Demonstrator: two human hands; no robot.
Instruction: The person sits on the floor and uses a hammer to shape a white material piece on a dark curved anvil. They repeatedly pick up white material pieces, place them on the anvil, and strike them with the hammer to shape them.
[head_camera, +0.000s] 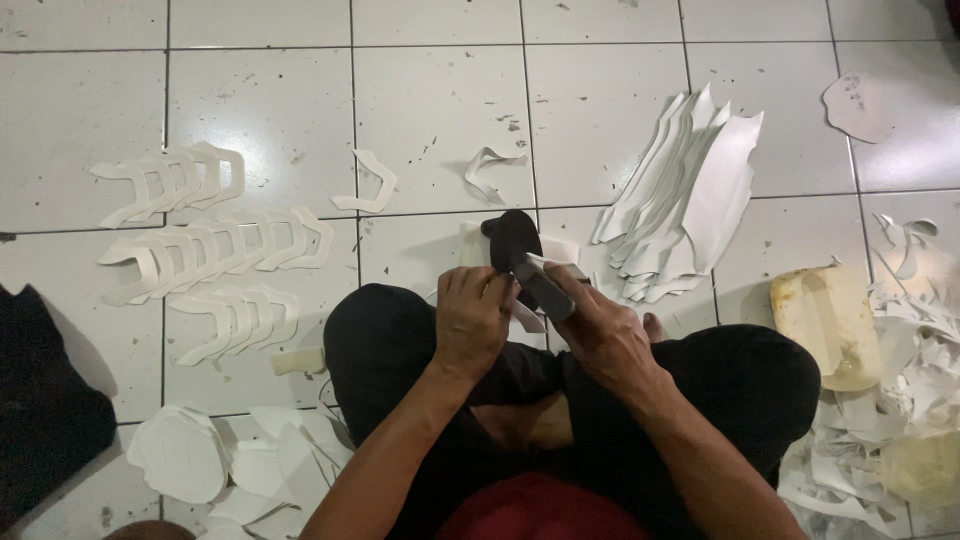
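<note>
While seated, hands (540, 315) grip dark tool (540, 282), white cutouts (215, 250) nearby

Bare tiled floor (440, 110) lies open ahead, flanked by cut-out rows (215, 250) and stacked sheets (690, 195).

White tiled floor (440, 110) under white cut pieces (215, 250), scraps (900, 400).

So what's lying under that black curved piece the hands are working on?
Under the black curved piece, white cut sheet pieces show on the tiled floor; how many lie beneath is hidden.
</note>
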